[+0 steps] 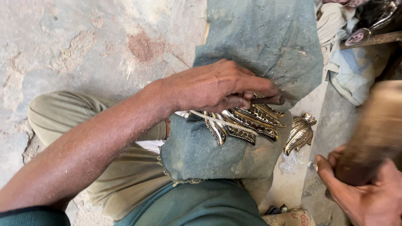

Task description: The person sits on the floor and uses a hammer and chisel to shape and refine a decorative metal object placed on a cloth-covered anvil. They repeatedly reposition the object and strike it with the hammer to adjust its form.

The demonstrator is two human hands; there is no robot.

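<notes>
While my left hand (pixel 217 86) pinches a punch (pixel 268 100) onto the fanned brass pieces (pixel 247 121), my right hand (pixel 364 188) grips a blurred mallet (pixel 377 129); I judge the work midway, one piece (pixel 300 133) lying just right of the punch.

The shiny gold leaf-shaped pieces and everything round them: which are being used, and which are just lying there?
In use:
- left hand holding a thin dark metal punch
- fan of gold-and-black leaf-shaped metal pieces on grey-blue cloth pad
- right hand gripping blurred brown wooden mallet

Lying about:
- single gold leaf-shaped piece
- crumpled pale cloths
</notes>
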